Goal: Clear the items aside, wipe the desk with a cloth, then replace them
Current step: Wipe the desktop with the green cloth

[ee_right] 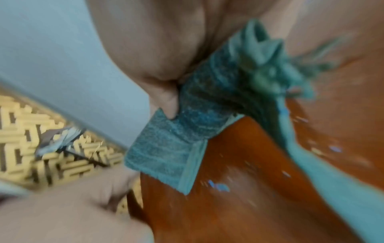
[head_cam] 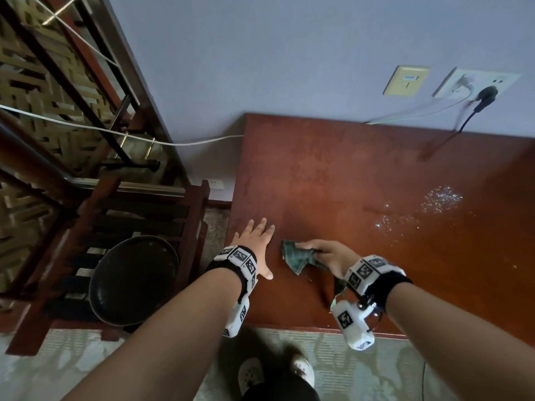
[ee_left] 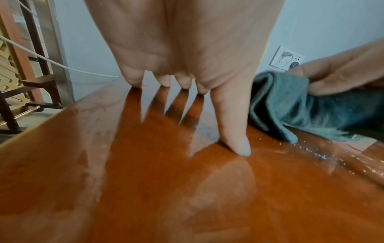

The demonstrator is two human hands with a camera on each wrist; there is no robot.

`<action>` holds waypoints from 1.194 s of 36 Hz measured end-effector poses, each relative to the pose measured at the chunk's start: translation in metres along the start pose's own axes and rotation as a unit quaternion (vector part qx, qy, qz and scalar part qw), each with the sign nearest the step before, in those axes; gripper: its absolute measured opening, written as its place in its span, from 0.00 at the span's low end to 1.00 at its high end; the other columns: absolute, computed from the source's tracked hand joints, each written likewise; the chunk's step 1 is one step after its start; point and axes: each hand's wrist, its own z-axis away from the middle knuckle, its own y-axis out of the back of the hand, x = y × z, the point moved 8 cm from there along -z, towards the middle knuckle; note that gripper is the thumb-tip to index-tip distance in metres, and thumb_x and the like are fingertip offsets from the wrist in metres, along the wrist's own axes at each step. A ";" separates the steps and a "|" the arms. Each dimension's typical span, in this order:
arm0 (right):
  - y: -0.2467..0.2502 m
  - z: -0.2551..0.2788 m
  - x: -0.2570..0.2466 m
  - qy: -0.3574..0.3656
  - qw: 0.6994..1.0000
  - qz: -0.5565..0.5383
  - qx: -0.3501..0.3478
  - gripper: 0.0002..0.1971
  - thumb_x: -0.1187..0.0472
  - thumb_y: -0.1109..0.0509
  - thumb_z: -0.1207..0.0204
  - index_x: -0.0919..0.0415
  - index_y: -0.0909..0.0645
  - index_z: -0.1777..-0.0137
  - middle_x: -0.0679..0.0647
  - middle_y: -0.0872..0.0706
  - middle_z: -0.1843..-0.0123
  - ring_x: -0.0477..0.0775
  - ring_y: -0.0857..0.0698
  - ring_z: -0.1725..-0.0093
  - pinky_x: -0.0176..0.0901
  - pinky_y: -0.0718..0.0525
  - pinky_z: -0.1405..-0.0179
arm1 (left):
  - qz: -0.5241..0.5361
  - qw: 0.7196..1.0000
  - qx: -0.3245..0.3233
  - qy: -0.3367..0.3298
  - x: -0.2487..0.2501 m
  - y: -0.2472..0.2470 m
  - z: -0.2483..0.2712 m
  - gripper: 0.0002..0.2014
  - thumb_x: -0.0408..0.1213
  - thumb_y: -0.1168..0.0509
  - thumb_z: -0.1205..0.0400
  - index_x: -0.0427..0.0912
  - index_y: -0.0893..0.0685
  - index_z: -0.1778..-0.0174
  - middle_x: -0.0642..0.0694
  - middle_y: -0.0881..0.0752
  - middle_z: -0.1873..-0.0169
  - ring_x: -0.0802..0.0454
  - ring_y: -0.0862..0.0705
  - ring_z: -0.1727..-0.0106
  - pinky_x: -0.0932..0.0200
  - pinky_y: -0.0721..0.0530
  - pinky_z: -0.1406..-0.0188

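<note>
A reddish-brown wooden desk (head_cam: 362, 175) fills the right of the head view, its top damp, with glinting droplets (head_cam: 440, 199) at the right. My left hand (head_cam: 256, 244) lies flat near the desk's left edge, fingers spread and straight (ee_left: 230, 125). My right hand (head_cam: 324, 254) holds a folded teal cloth (head_cam: 296, 254) against the desk just right of the left hand. In the left wrist view the cloth (ee_left: 290, 105) lies beside the thumb. The right wrist view is blurred; there the cloth (ee_right: 182, 139) sits under the fingers.
A dark round bowl (head_cam: 133, 280) rests on a slatted wooden chair (head_cam: 150, 215) left of the desk. A wall socket (head_cam: 477, 83) with a black plug and cables is above the desk's far edge. A white cable (head_cam: 115, 130) runs leftward. Lattice railing stands far left.
</note>
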 end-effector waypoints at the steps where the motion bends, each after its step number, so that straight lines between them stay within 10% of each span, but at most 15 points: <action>1: 0.007 -0.002 -0.002 -0.011 0.999 -0.029 0.010 0.18 0.77 0.45 0.18 0.65 0.20 0.35 0.55 0.17 0.50 0.35 0.17 0.63 0.22 0.23 0.62 | 0.000 1.000 -0.001 0.000 0.000 0.000 -0.001 0.63 0.52 0.19 0.29 0.51 0.61 0.12 0.51 0.67 0.13 0.44 0.65 0.13 0.35 0.52 0.16; 6: 0.044 -0.022 -0.020 0.009 0.995 0.018 0.102 0.20 0.71 0.43 0.17 0.50 0.19 0.36 0.55 0.16 0.55 0.39 0.26 0.76 0.26 0.30 0.78 | 0.001 1.000 -0.007 0.001 -0.001 -0.002 -0.002 0.64 0.51 0.19 0.30 0.52 0.62 0.12 0.51 0.67 0.14 0.43 0.66 0.13 0.33 0.52 0.16; 9: 0.053 -0.036 -0.026 0.048 0.984 0.052 0.163 0.23 0.72 0.43 0.18 0.51 0.21 0.30 0.48 0.20 0.30 0.39 0.19 0.40 0.18 0.31 0.45 | 0.005 1.000 -0.007 0.000 -0.002 -0.003 -0.003 0.63 0.51 0.19 0.29 0.52 0.63 0.13 0.51 0.68 0.14 0.44 0.66 0.13 0.34 0.53 0.16; 11: 0.046 -0.048 -0.022 0.052 0.982 0.107 0.150 0.25 0.71 0.45 0.17 0.47 0.26 0.25 0.41 0.32 0.20 0.47 0.37 0.20 0.29 0.46 0.26 | 0.006 1.000 -0.003 -0.002 -0.004 -0.004 -0.004 0.63 0.51 0.19 0.29 0.53 0.63 0.13 0.51 0.68 0.14 0.44 0.66 0.13 0.35 0.53 0.15; 15: 0.012 -0.061 -0.003 0.033 0.943 0.319 0.084 0.31 0.59 0.43 0.16 0.45 0.50 0.16 0.42 0.55 0.14 0.55 0.60 0.15 0.55 0.58 0.19 | 0.004 1.000 -0.001 -0.002 -0.004 -0.006 -0.004 0.63 0.52 0.20 0.29 0.53 0.62 0.12 0.52 0.67 0.14 0.45 0.66 0.13 0.35 0.53 0.16; 24: -0.027 -0.036 0.013 0.095 0.905 0.414 0.026 0.33 0.44 0.47 0.16 0.38 0.62 0.18 0.34 0.68 0.19 0.49 0.68 0.17 0.54 0.64 0.19 | -0.002 1.000 0.000 0.007 0.000 -0.005 -0.001 0.62 0.52 0.19 0.29 0.51 0.61 0.12 0.51 0.67 0.13 0.44 0.65 0.13 0.35 0.52 0.16; 37: -0.052 0.029 0.023 0.203 0.910 0.352 -0.089 0.31 0.70 0.43 0.17 0.40 0.39 0.20 0.29 0.49 0.21 0.40 0.62 0.19 0.46 0.66 0.20 | -0.008 0.999 -0.051 -0.009 0.003 -0.010 0.013 0.67 0.51 0.17 0.32 0.52 0.65 0.13 0.49 0.72 0.15 0.43 0.71 0.15 0.32 0.59 0.17; 43: -0.023 0.023 0.020 0.030 0.994 0.035 -0.103 0.23 0.75 0.40 0.20 0.46 0.14 0.42 0.47 0.25 0.24 0.45 0.35 0.21 0.49 0.44 0.17 | -0.015 0.997 -0.081 -0.016 0.002 -0.007 0.014 0.66 0.43 0.17 0.31 0.52 0.65 0.13 0.49 0.72 0.15 0.43 0.71 0.15 0.31 0.58 0.18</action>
